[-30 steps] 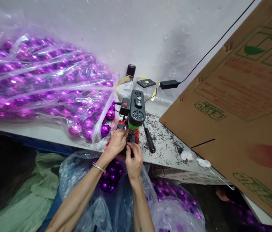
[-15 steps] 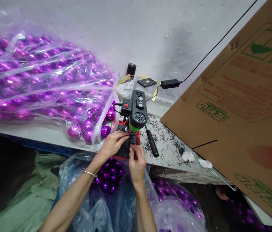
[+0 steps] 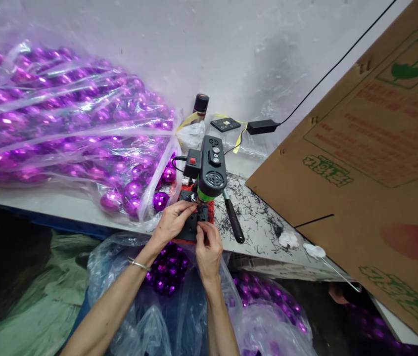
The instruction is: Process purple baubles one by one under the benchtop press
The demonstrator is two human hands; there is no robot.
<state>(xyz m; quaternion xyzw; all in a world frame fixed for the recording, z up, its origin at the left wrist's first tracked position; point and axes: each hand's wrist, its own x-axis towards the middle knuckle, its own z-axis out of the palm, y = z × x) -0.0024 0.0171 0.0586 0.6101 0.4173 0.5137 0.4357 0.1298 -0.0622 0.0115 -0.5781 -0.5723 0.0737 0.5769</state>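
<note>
A small black bench drill press (image 3: pixel 214 165) with a green ring stands on a red mat at the table's edge. My left hand (image 3: pixel 171 220) reaches under its head, fingers pinched together close to the chuck; what they hold is too small to name. Lower on the black base (image 3: pixel 190 228), my right hand (image 3: pixel 209 247) has thumb and fingertips pinched, and anything between them is hidden. The press's lever (image 3: pixel 234 220) hangs down to the right, untouched. A purple shiny ball (image 3: pixel 161 200) lies just left of the base.
A clear bag of purple balls (image 3: pixel 64 123) fills the left of the table. Black shavings (image 3: pixel 249 212) cover the tabletop right of the press. A large cardboard box (image 3: pixel 360 163) leans at right. Behind stand a dark can (image 3: pixel 200 105) and a power adapter (image 3: pixel 262 127). Purple balls (image 3: pixel 167 269) sit below in plastic.
The view has shifted very slightly. Both hands keep the same pinched poses at the press, and its lever stays down.
</note>
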